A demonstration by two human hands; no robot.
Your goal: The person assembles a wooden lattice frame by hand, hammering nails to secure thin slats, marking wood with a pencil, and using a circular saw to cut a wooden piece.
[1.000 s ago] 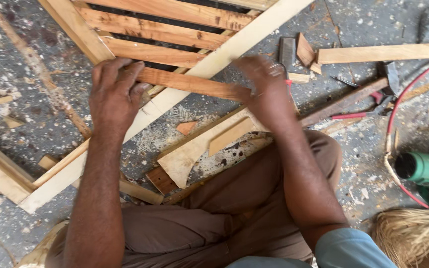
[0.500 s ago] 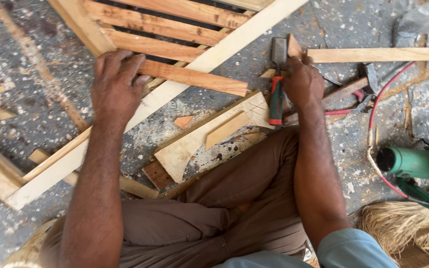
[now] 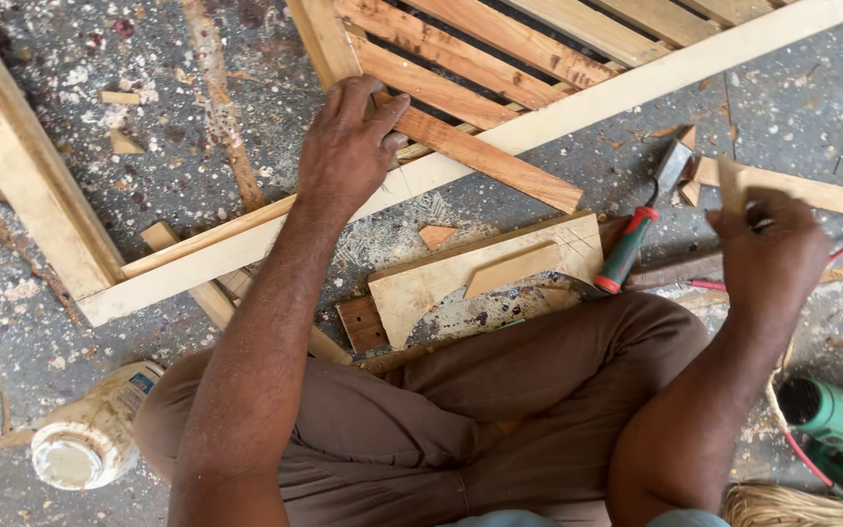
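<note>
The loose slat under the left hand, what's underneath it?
The slat lies across the pale frame rail, its lower end over the speckled floor. The left hand covers its upper end, hiding what's beneath.
</note>
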